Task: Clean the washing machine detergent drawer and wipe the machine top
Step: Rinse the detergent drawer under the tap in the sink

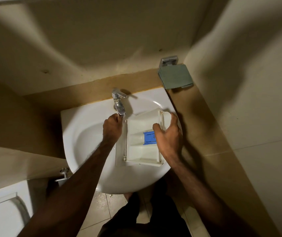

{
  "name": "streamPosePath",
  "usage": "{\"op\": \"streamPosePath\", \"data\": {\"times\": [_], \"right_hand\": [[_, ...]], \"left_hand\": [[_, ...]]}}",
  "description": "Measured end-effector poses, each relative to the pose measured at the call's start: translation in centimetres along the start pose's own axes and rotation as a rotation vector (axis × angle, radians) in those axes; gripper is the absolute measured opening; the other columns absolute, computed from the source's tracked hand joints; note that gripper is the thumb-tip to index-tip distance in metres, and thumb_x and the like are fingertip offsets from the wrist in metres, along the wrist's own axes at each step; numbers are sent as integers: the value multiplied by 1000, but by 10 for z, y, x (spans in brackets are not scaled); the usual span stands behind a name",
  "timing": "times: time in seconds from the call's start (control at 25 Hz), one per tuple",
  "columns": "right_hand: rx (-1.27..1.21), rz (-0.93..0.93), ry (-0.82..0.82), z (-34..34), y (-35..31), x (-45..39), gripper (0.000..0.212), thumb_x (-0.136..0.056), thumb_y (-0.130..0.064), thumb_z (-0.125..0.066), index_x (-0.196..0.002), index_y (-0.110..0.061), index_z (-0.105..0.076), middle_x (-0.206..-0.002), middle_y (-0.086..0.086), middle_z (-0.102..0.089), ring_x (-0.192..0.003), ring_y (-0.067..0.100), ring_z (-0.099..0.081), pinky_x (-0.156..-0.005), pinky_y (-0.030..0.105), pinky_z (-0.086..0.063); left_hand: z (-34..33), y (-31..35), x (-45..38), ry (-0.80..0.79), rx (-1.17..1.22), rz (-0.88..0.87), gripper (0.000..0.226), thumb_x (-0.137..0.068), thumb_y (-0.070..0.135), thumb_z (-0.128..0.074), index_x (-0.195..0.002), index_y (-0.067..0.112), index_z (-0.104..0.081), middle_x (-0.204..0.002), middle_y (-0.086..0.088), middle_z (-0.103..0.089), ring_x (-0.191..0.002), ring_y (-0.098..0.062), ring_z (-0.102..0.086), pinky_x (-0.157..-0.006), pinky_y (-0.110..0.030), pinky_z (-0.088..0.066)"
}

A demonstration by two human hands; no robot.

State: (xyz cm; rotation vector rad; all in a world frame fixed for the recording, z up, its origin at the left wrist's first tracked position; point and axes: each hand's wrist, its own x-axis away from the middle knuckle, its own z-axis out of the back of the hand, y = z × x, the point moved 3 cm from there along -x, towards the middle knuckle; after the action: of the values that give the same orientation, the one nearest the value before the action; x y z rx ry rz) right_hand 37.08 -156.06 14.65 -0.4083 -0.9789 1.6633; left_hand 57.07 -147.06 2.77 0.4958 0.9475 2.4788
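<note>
The white detergent drawer (137,146) with a blue insert (148,136) lies in the white sink (85,139), on the basin's right side. My right hand (168,135) grips the drawer's front panel at its right end, thumb over the inner edge. My left hand (112,128) is curled under the spout of the chrome tap (119,101), fingertips touching it. Whether water runs is unclear.
A folded green cloth (175,76) hangs from a chrome holder (168,60) on the back wall at right. Beige walls close in behind and on the right. A white toilet (1,212) sits at lower left. My legs stand on the tiled floor (102,207).
</note>
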Motion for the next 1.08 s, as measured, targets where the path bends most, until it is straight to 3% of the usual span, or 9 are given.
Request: {"op": "streamPosePath", "data": {"times": [0.2,0.32,0.44,0.52,0.68,0.76,0.88,1.0,1.08], "right_hand": [[27,13,38,0,-4,8,68,-79,-47,-67,-140,-30,-43,-109,-7,-66,-93,19,-70,-80,45,-63],[73,33,54,-4,-10,15,73,-76,-51,-63,-142,-27,-42,-117,-3,-69,-99,22,-70,-86,47,-61],[109,52,97,-6,-17,18,72,-76,-52,-63,-141,-25,-44,-116,-2,-68,-99,23,-69,-85,48,-61],[114,42,119,-4,-19,17,70,-76,-52,-63,-138,-25,-46,-114,-2,-68,-98,23,-69,-84,49,-61],[129,25,141,-4,-21,14,63,-83,-42,-73,-136,-23,-47,-113,-1,-69,-99,25,-69,-83,50,-60],[137,31,136,-8,-22,16,62,-83,-41,-74,-135,-22,-48,-114,0,-69,-99,26,-69,-84,50,-60],[121,2,159,-14,-20,21,62,-82,-43,-73,-135,-22,-47,-116,0,-69,-100,27,-70,-84,50,-60],[91,-55,225,-9,-15,19,62,-83,-43,-72,-136,-21,-49,-115,1,-70,-100,26,-70,-83,48,-60],[56,-80,251,-7,-12,18,61,-84,-42,-72,-137,-21,-50,-116,0,-70,-101,24,-69,-83,45,-60]], "left_hand": [[-6,-13,12,-182,181,34,16,-105,7,-45,-109,-1,-58,-105,-23,-66,-102,-44,-62,-81,-36,-45],[-6,-15,16,-49,152,-2,26,-108,17,-51,-95,-3,-62,-88,-24,-68,-84,-43,-63,-69,-33,-39],[-13,-13,20,-4,168,44,41,-109,32,-51,-77,7,-58,-64,-2,-55,-65,-31,-54,-62,-34,-35],[-15,-12,18,-107,202,52,38,-107,33,-48,-86,6,-63,-71,-2,-60,-70,-26,-56,-64,-36,-41],[-6,-13,24,-327,367,105,23,-105,9,-49,-122,8,-64,-105,-4,-68,-91,-19,-62,-80,-33,-50],[-6,-19,26,-200,308,78,19,-105,18,-57,-105,3,-67,-91,-6,-66,-80,-22,-58,-74,-32,-45],[-8,-19,23,-73,248,100,38,-101,36,-64,-82,3,-68,-69,-6,-62,-67,-28,-54,-65,-36,-42],[-7,-19,21,-326,296,106,22,-99,30,-61,-105,11,-71,-95,-9,-74,-89,-31,-70,-82,-45,-59],[-5,-23,27,-480,271,70,26,-104,22,-57,-127,15,-66,-115,-9,-74,-104,-31,-70,-95,-50,-58]]}}
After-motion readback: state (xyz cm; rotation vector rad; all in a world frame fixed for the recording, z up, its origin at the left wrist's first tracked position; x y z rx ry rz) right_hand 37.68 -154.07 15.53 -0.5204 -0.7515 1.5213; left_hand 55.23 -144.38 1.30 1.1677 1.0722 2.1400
